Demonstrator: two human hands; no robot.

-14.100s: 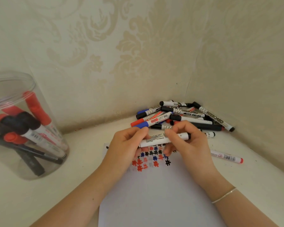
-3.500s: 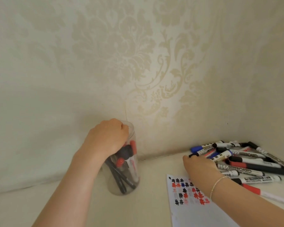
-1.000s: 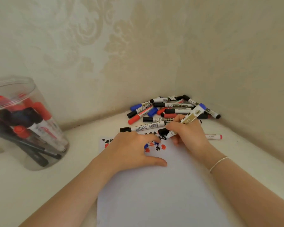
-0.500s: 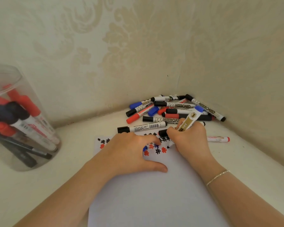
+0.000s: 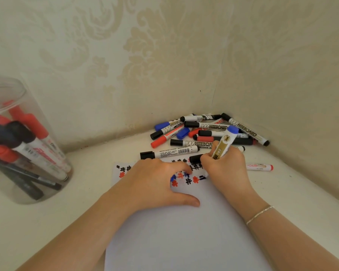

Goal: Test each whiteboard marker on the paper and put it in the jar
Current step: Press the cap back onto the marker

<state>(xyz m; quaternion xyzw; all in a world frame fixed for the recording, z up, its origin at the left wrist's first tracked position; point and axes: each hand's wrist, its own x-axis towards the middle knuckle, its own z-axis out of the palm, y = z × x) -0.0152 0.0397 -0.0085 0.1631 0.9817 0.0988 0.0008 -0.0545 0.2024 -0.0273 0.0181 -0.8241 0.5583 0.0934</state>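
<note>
Blue-ended marker (image 5: 224, 144) still gripped by right hand (image 5: 226, 169); left hand (image 5: 157, 184) stays flat, pressing paper (image 5: 184, 237).

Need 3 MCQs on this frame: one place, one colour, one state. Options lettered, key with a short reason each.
1. Where is the jar?
A. far left
B. on the paper
C. behind the marker pile

2. End colour of the marker in the right hand?
A. red
B. blue
C. green

3. What is the left hand doing?
A. lifting the jar
B. hanging idle
C. pressing flat on the paper

Key: 1 A, it stands at the left edge by the wall; 2 B, blue end points up; 3 C, the fingers are spread on the sheet.
</note>
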